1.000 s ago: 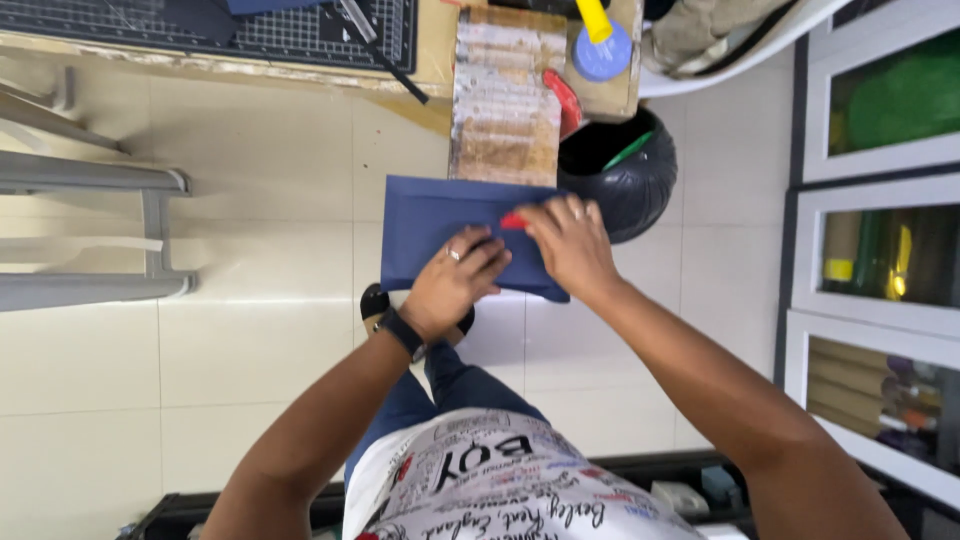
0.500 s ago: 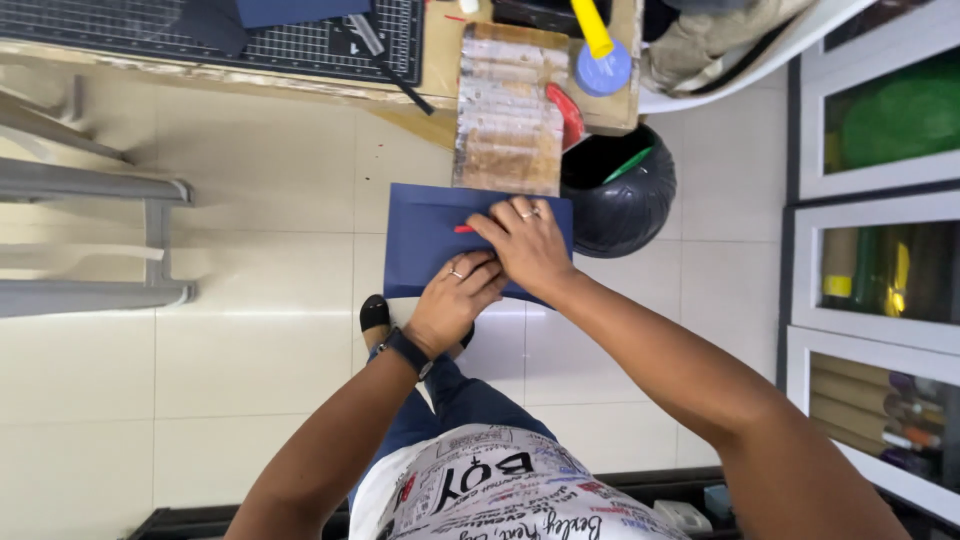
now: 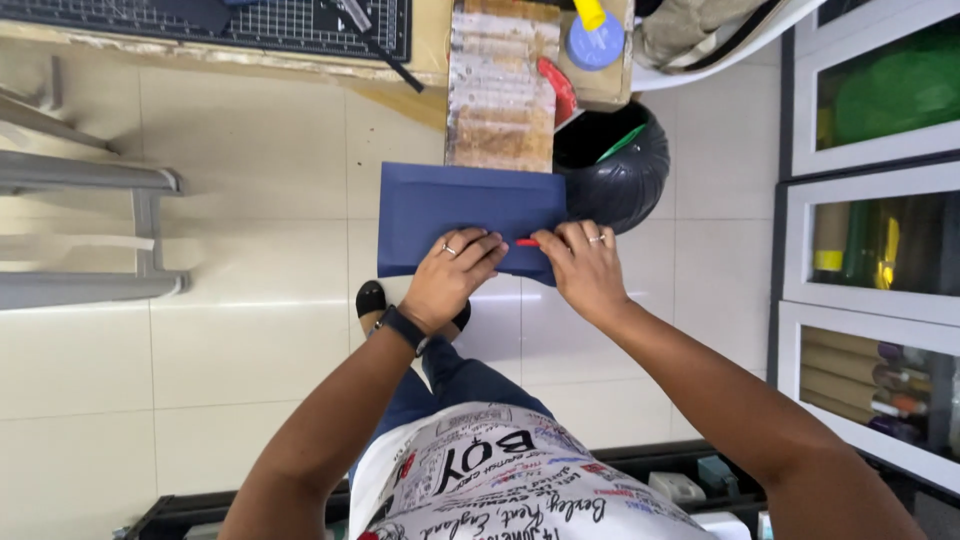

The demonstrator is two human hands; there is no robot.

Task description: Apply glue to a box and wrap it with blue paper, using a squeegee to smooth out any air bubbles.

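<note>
Hands met at the near edge of a dark blue sheet [image 3: 455, 205], which was held flat in the air above the tiled floor [image 3: 240, 330], just short of the workbench. The left hand [image 3: 455, 270] pressed down on the sheet's lower edge with fingers curled and thumb tucked, a ring on one finger and a dark watch [image 3: 402, 327] at the wrist. The right hand [image 3: 585, 262], at three o'clock from the left and almost touching it, pinched a small red tool [image 3: 527, 242] between thumb and fingers, its tip lying on the sheet between the two hands; whether that tool was a pen or a cutter could not be told. At twelve o'clock from the sheet a worn, stained wooden board [image 3: 502, 90] overhung the bench edge, its near end just meeting the sheet's far edge in the view. At two o'clock stood a black round bin [image 3: 630, 170] on the floor, partly covered by the sheet's right corner. A dark gridded cutting mat [image 3: 250, 22] lay on the bench at eleven o'clock, well apart from the hands. A black shoe [image 3: 371, 298] showed under the left wrist, at seven o'clock from the sheet. Glass-fronted cabinets [image 3: 880, 230] with rolled materials stood far out at three o'clock.
</note>
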